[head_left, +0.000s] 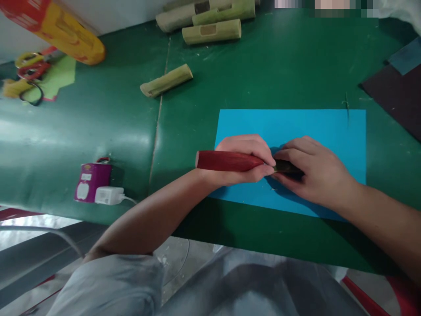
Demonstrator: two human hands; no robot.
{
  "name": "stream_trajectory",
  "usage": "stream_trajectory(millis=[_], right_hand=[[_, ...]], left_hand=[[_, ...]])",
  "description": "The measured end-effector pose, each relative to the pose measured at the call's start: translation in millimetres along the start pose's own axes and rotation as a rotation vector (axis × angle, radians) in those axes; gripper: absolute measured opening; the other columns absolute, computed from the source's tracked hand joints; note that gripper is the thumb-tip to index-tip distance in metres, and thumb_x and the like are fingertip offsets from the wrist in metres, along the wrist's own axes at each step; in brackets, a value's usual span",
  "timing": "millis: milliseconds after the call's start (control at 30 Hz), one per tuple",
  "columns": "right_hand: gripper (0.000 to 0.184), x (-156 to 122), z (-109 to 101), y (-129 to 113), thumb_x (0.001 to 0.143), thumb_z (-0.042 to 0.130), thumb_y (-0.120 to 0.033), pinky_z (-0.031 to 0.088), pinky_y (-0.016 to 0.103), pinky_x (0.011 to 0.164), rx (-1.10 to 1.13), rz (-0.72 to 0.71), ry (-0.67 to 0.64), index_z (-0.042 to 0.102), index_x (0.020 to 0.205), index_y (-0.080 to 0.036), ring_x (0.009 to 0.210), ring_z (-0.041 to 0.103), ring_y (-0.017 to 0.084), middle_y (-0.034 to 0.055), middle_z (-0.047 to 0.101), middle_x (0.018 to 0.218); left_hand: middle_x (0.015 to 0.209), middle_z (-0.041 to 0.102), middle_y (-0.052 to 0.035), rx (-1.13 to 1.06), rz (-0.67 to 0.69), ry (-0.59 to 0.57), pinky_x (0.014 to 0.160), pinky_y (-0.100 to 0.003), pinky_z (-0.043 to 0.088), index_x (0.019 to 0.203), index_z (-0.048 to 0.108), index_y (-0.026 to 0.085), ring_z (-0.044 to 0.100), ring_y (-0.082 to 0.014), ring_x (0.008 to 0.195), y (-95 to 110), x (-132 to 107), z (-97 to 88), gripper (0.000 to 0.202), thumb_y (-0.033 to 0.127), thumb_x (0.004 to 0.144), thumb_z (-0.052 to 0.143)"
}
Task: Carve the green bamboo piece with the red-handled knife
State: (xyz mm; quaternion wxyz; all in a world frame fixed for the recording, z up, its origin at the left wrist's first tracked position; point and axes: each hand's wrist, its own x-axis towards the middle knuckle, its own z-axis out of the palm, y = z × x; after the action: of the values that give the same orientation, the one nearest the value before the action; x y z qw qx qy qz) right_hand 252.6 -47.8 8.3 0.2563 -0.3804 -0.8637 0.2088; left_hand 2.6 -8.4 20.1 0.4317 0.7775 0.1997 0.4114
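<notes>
My left hand (pixel 243 160) is wrapped around a red-handled tool (pixel 226 160) that lies sideways over a blue sheet (pixel 296 127) on the green table (pixel 98 127). My right hand (pixel 312 171) is closed over the tool's dark front end (pixel 286 166), fingertips meeting those of the left hand. What the dark end is, blade or workpiece, is hidden under the fingers.
Cut bamboo sections (pixel 212 31) lie at the table's far edge, and one shorter piece (pixel 166 81) sits nearer. Scissors (pixel 31 70) and a yellow-red pack (pixel 66 30) are far left. A purple box (pixel 90 180) and white charger (pixel 108 195) sit near the front left edge. Dark sheets (pixel 394 94) lie right.
</notes>
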Motion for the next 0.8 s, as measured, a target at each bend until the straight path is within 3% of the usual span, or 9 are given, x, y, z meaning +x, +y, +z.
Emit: stream_trajectory(millis=[267, 800], right_hand=[[0.021, 0.3, 0.9, -0.1, 0.108, 0.069, -0.037, 0.059, 0.044, 0.081, -0.017, -0.046, 0.032, 0.076, 0.116, -0.019, 0.094, 0.072, 0.03, 0.0132, 0.078, 0.106], [0.021, 0.4, 1.7, 0.9, 0.108, 0.071, -0.037, 0.057, 0.043, 0.08, -0.013, -0.071, 0.058, 0.075, 0.117, -0.019, 0.092, 0.071, 0.029, 0.0123, 0.078, 0.104]], left_hand=[[0.074, 0.071, 0.0014, 0.077, 0.051, 0.061, 0.066, -0.024, 0.054, 0.079, 0.066, 0.02, 0.068, -0.0113, 0.071, -0.8, -1.9, -0.7, 0.026, 0.025, 0.102, 0.076], [0.072, 0.067, 0.0015, 0.154, 0.019, 0.151, 0.063, -0.03, 0.052, 0.078, 0.064, 0.022, 0.064, -0.0125, 0.067, 0.7, -12.0, 0.3, 0.033, 0.036, 0.107, 0.071]])
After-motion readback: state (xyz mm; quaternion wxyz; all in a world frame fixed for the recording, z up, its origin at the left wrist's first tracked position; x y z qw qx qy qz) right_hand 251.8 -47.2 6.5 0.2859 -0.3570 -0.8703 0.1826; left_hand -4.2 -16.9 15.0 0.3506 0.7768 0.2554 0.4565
